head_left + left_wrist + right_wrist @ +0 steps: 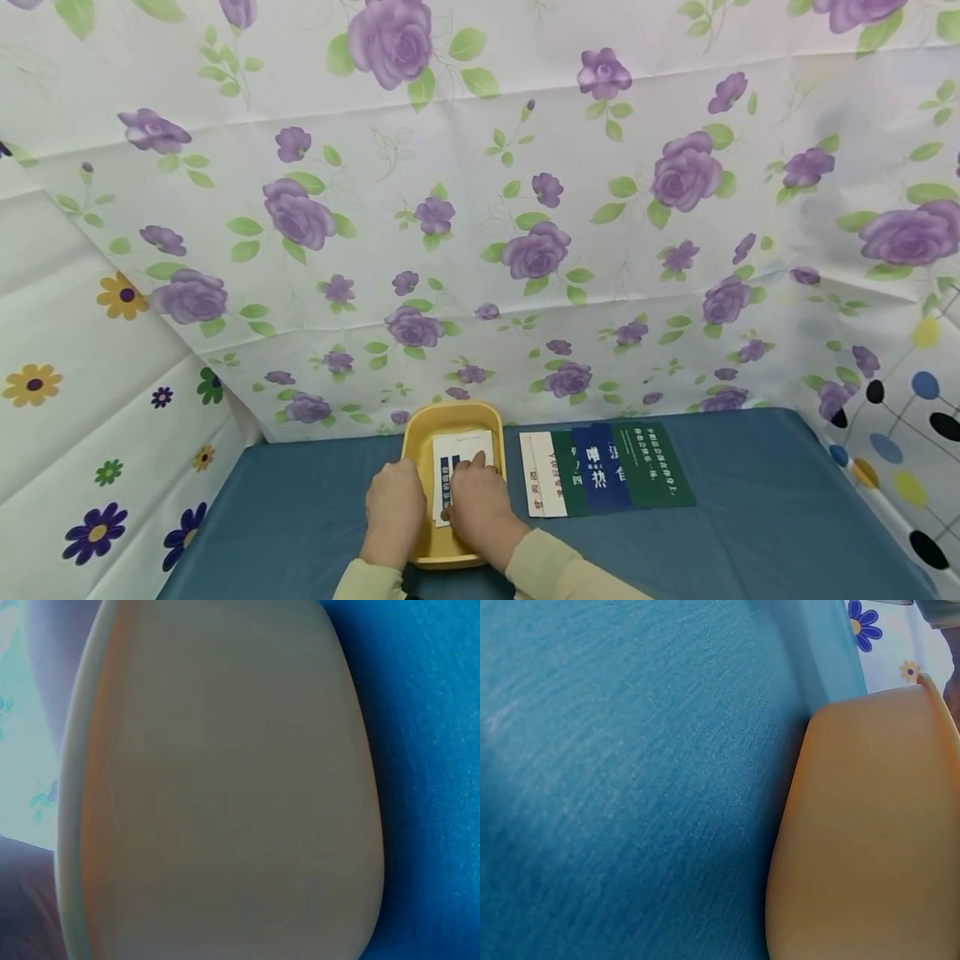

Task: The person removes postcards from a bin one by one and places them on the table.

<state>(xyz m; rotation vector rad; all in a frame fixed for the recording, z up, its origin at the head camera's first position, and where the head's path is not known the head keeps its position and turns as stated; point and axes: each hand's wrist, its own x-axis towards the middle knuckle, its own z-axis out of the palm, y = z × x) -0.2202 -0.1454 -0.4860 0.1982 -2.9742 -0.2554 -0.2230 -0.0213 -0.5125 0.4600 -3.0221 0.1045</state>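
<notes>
A yellow plastic basin [452, 408] stands on the table, with white printed cards [472, 442] lying inside it. My left hand [395, 508] grips the basin's left rim, its fingertips out of sight. Over the cards lies my right hand [480, 504], thumb and fingers touching the top one; whether they pinch it is hidden. The basin's outer wall fills most of the left wrist view [225, 780] and the right side of the right wrist view [870, 825]. Neither wrist view shows the fingers at work.
To the basin's right, several overlapping cards lie in a row: a white card [542, 475], a blue card [600, 471] and a green card [656, 467] among them. A blue-green cloth [315, 517] covers the table. Flowered sheeting [480, 208] hangs behind and at the sides.
</notes>
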